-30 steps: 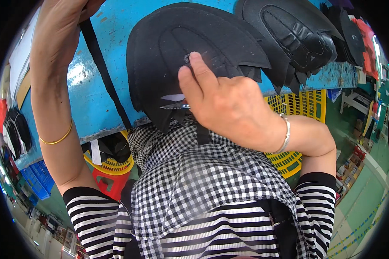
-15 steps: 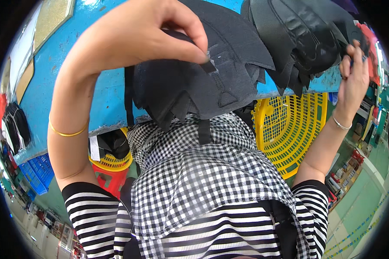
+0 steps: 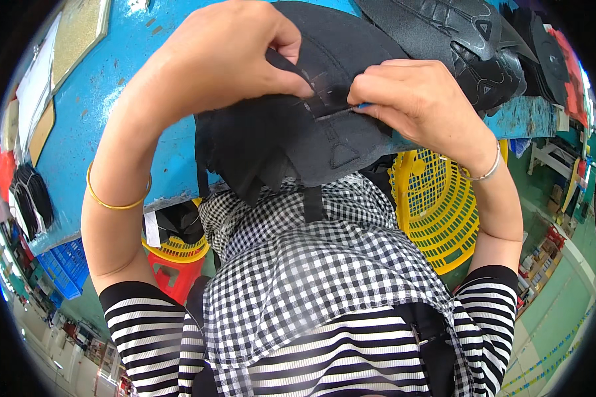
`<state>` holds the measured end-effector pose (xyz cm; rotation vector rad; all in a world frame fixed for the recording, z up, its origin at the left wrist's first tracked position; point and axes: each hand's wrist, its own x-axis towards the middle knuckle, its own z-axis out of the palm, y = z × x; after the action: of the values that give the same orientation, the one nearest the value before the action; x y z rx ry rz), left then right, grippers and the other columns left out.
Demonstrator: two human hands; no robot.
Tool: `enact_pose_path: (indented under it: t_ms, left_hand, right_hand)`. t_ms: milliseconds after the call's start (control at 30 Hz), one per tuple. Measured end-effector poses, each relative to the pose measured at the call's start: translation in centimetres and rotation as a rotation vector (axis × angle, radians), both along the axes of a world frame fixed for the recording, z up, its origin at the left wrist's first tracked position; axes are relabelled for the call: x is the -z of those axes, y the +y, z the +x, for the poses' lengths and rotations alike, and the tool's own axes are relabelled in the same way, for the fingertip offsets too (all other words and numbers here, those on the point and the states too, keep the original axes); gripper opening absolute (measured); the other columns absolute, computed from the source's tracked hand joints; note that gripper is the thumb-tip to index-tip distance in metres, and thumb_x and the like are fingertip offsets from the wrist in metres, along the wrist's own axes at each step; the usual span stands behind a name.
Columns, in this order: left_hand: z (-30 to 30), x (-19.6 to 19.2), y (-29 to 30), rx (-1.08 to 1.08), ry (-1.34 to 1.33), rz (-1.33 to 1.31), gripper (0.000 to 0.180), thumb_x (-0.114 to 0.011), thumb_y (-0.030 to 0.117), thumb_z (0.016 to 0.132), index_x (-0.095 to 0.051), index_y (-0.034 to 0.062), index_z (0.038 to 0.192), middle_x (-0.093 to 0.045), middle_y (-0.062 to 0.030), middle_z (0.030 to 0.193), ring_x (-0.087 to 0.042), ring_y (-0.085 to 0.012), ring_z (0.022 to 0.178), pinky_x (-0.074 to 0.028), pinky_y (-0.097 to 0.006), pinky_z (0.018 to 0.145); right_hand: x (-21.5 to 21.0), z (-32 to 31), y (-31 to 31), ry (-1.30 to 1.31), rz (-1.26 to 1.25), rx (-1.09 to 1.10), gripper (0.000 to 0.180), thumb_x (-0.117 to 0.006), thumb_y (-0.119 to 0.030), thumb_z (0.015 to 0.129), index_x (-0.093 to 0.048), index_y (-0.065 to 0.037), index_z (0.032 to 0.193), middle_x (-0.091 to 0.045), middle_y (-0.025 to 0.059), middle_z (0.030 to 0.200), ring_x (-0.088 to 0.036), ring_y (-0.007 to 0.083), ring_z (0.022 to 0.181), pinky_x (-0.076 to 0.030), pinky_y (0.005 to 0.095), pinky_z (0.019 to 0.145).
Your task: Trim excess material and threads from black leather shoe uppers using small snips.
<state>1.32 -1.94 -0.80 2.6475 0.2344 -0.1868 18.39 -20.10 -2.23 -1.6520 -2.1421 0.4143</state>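
A stack of black fabric pieces with jagged lower edges lies in front of me, overlapping the table's near edge. The top piece carries stitched lines and faint pale marks. My left hand is closed, thumb against fingers, on a black strip over this piece. From the right, my right hand is closed in a pinch on a thin tool with a blue part; its kind is too small to tell. Its slim end reaches left to the strip. My fingers hide part of both.
Black shoe uppers are piled on the blue table at the back right. A yellow basket stands below the right edge, another yellow basket on a red stool at left. Sheets of board lie far left.
My right hand has come in from the far right to the strip, bringing the thin tool. My left hand stays at the strip, shifted slightly. The uppers at the back right have shifted.
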Motion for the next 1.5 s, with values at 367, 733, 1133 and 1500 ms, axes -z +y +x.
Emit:
enact_pose_path:
  t_ms: [367, 733, 1133, 1500]
  left_hand:
    - [-0.2, 1.1, 1.6, 0.032, -0.01, -0.34, 0.02, -0.067, 0.016, 0.088, -0.062, -0.0036, 0.084, -0.052, -0.0093, 0.066, -0.047, -0.0159, 0.06, -0.041, -0.03, 0.06]
    - [-1.1, 2.2, 1.8, 0.042, -0.143, -0.389, 0.018, -0.064, 0.016, 0.091, -0.061, -0.0008, 0.099, -0.057, -0.0059, 0.079, -0.051, -0.0141, 0.071, -0.044, -0.027, 0.068]
    - [-6.5, 5.6, 0.2, -0.608, -0.831, -0.981, 0.013, -0.058, 0.011, 0.098, -0.057, -0.0019, 0.102, -0.049, 0.0009, 0.076, -0.045, -0.0067, 0.069, -0.037, -0.023, 0.064]
    - [-8.8, 8.3, -2.5, -0.786, -0.86, -1.033, 0.007, -0.052, 0.007, 0.101, -0.054, 0.0008, 0.103, -0.046, 0.0013, 0.075, -0.042, -0.0074, 0.068, -0.035, -0.023, 0.063]
  right_hand:
    - [-0.5, -0.9, 1.9, -0.165, 0.036, 0.03, 0.018, -0.069, -0.021, 0.084, -0.057, -0.013, 0.094, -0.062, 0.0083, 0.072, -0.064, 0.0296, 0.071, -0.047, 0.0398, 0.058]
    - [-0.6, -0.7, 3.3, -0.162, -0.09, 0.087, 0.031, -0.061, -0.041, 0.092, -0.059, -0.01, 0.093, -0.062, 0.0103, 0.068, -0.063, 0.0311, 0.069, -0.047, 0.0404, 0.059]
    - [0.1, -7.9, 0.2, -0.518, 0.205, 0.063, 0.019, -0.063, -0.017, 0.077, -0.06, -0.001, 0.087, -0.069, 0.0219, 0.091, -0.059, 0.0119, 0.051, -0.044, 0.0267, 0.04]
    - [-3.0, -2.6, 3.2, 0.185, 0.125, 0.496, 0.025, -0.064, -0.024, 0.088, -0.065, -0.003, 0.102, -0.07, 0.0147, 0.086, -0.068, 0.0333, 0.07, -0.052, 0.0359, 0.063]
